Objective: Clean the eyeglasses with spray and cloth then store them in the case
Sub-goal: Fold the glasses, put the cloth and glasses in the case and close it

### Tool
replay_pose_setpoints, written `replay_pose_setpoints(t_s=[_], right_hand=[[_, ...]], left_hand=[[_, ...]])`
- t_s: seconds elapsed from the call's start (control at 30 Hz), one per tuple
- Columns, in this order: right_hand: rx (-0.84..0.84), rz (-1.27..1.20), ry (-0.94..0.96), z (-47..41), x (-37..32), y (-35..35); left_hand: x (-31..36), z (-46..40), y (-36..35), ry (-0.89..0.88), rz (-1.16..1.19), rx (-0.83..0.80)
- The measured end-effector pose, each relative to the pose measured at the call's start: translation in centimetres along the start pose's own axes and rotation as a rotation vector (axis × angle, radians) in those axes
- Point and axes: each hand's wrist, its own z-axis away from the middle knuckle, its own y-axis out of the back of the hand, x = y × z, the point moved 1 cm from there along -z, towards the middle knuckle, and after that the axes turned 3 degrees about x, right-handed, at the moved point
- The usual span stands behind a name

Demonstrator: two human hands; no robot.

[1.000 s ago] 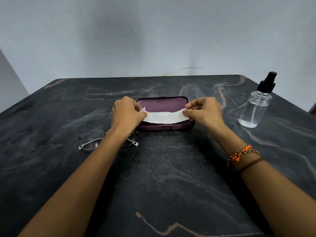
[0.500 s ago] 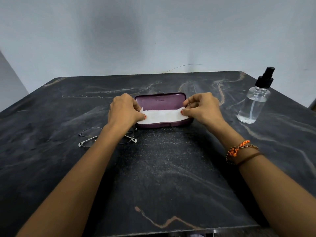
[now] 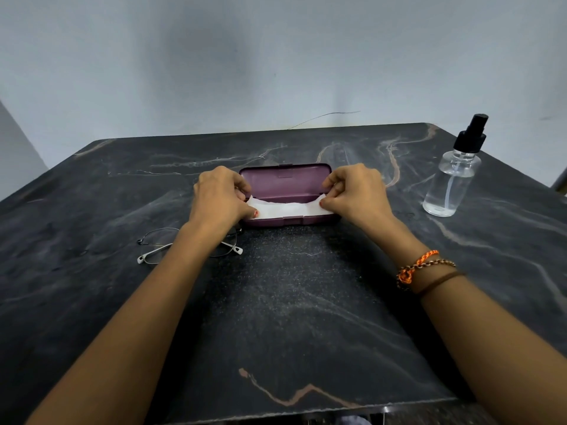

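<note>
A purple glasses case [image 3: 285,182] lies open in the middle of the dark marble table [image 3: 294,302]. A white cloth [image 3: 288,209] is stretched along the case's lower half. My left hand [image 3: 219,199] pinches the cloth's left end and my right hand [image 3: 352,193] pinches its right end. Thin-framed eyeglasses [image 3: 159,245] lie on the table to the left, partly hidden under my left forearm. A clear spray bottle [image 3: 452,176] with a black nozzle stands upright at the right.
A pale wall rises behind the table's far edge. The table's near edge [image 3: 306,409] runs across the bottom of the view. Bracelets circle my right wrist [image 3: 426,269].
Both hands have lowered the stretched cloth further into the case. The view has shifted slightly, so everything sits a little higher in frame.
</note>
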Motion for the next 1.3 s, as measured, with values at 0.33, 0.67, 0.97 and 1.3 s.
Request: replay_pose_setpoints(t_s=[0.33,0.67,0.97,1.3], right_hand=[[-0.036,0.127,0.059,0.3,-0.6,0.1],[-0.177,0.194,0.143,0.5,-1.3,0.2],[-0.145,0.206,0.045,0.4,-0.6,0.5],[-0.086,0.116,-0.058,0.3,0.1,0.6]], left_hand=[[-0.2,-0.1,-0.4,-0.052,-0.119,-0.002],[-0.5,0.0,-0.3,-0.054,-0.168,-0.008],[-0.5,0.1,-0.3,-0.037,-0.198,0.007],[-0.4,0.4,-0.2,-0.031,-0.156,0.028]])
